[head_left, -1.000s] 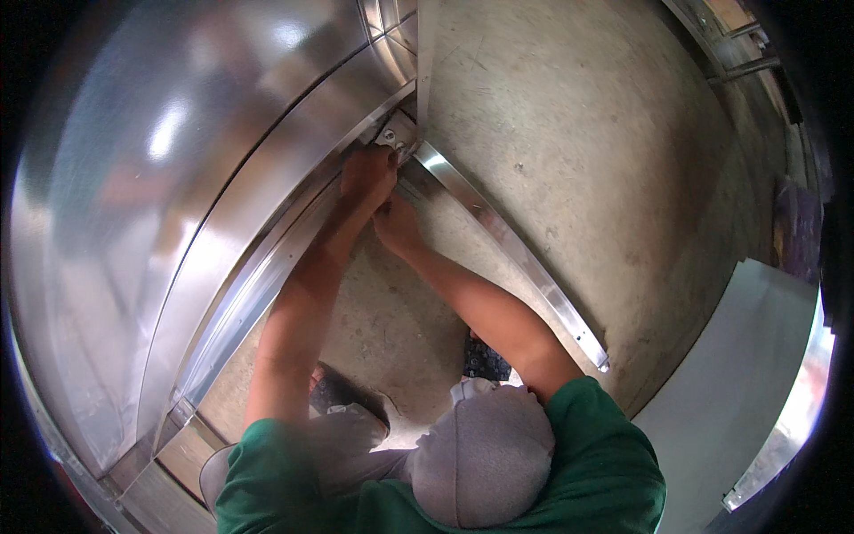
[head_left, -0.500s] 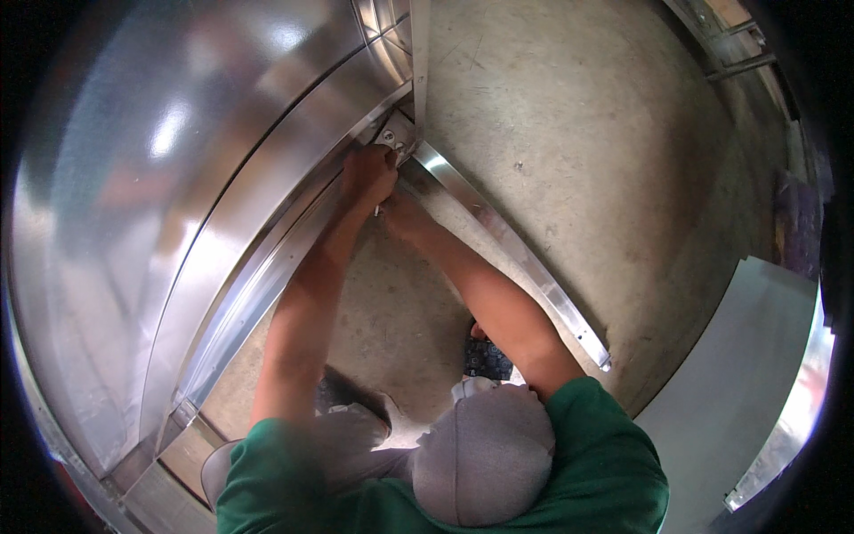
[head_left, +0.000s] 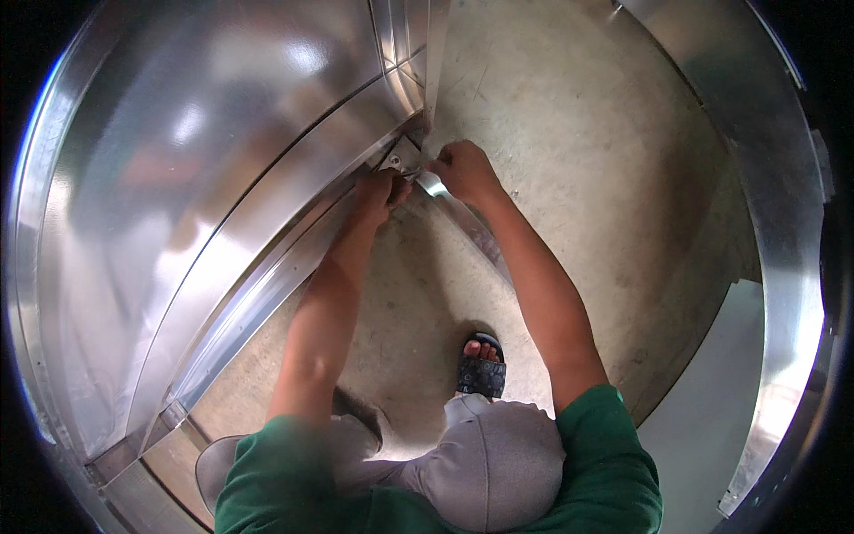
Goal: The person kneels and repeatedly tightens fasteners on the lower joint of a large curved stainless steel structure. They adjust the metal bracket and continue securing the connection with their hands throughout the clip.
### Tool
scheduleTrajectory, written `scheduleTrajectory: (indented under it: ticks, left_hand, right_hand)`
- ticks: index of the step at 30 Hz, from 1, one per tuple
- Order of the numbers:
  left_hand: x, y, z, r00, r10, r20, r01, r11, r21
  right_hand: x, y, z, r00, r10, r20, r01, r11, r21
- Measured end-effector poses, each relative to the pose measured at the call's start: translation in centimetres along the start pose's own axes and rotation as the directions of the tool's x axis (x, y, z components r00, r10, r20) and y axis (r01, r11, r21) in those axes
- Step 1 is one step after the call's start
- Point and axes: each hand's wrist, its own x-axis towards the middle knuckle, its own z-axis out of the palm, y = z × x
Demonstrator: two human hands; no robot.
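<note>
A small metal bracket plate [head_left: 405, 153] with a round fastener sits at the lower corner of a shiny metal panel [head_left: 258, 133]. My left hand [head_left: 379, 192] is closed just below the plate, fingers curled at its edge. My right hand [head_left: 467, 171] is closed in a pinch to the right of the plate, above the end of a long metal bar [head_left: 476, 233]. A thin metal piece [head_left: 410, 174] shows between the two hands; its kind is too small to tell. What lies inside my fingers is hidden.
The bar runs from the corner towards the lower right, partly behind my right forearm. Concrete floor [head_left: 605, 196] lies around it. A pale flat sheet [head_left: 703, 383] and a curved-looking metal edge [head_left: 783, 222] stand at the right. My sandalled foot [head_left: 483, 365] is below the hands.
My right hand has moved up and right, from below my left hand to the bracket's right side. My left hand stays near the bracket. The view has shifted slightly.
</note>
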Motion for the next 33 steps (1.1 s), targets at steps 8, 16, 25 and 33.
scheduleTrajectory:
  ticks: [8,16,25,33]
  left_hand:
    - [-0.4,-0.3,0.0,0.995,-0.086,0.045,0.093,0.980,-0.177]
    - [-0.3,0.8,-0.7,0.977,-0.204,0.063,0.214,0.948,-0.237]
    - [-1.5,0.8,0.2,0.981,-0.193,0.025,0.195,0.961,-0.198]
    - [-1.0,0.1,0.9,0.971,-0.239,-0.009,0.229,0.942,-0.246]
  right_hand:
    - [-2.5,-1.2,1.9,0.963,0.117,-0.242,-0.048,0.960,0.275]
    - [-2.0,-0.2,4.1,0.939,0.271,-0.211,-0.095,0.796,0.598]
    - [-2.3,0.0,5.9,0.891,0.357,-0.281,-0.016,0.642,0.766]
    - [-1.5,-0.8,5.0,0.878,0.300,-0.372,-0.111,0.885,0.453]
